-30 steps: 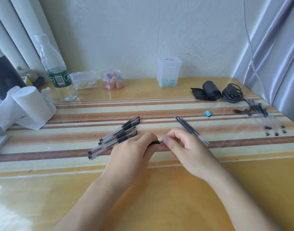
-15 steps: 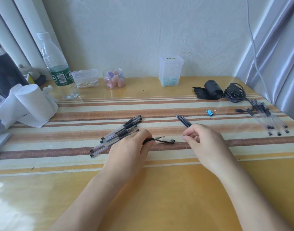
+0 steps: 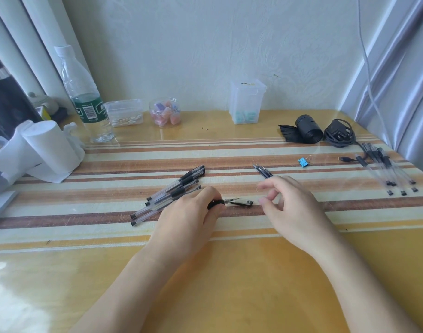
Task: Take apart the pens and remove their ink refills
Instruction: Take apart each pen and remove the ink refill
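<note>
My left hand (image 3: pixel 188 212) grips a clear pen with a black grip (image 3: pixel 221 202), its tip pointing right. A black pen cap (image 3: pixel 243 202) lies on the table just beyond that tip. My right hand (image 3: pixel 290 205) hovers a little to the right of the cap with loosely spread fingers and holds nothing. Several capped pens (image 3: pixel 172 192) lie in a pile left of my left hand. A few black ink refills (image 3: pixel 262 171) lie above my right hand, partly hidden by it. Several empty clear barrels (image 3: pixel 388 169) lie at the far right.
Along the back stand a water bottle (image 3: pixel 85 102), a flat clear box (image 3: pixel 125 112), a jar of erasers (image 3: pixel 165 112) and a tall clear box (image 3: pixel 247 102). A black roll (image 3: pixel 306 129), coiled cable (image 3: pixel 338 135) and blue binder clip (image 3: pixel 303 162) lie right; paper rolls (image 3: pixel 49 146) left.
The cap came off the pen and now lies on the table. My right hand let it go and drew away to the right, fingers spreading. My left hand kept its hold on the pen.
</note>
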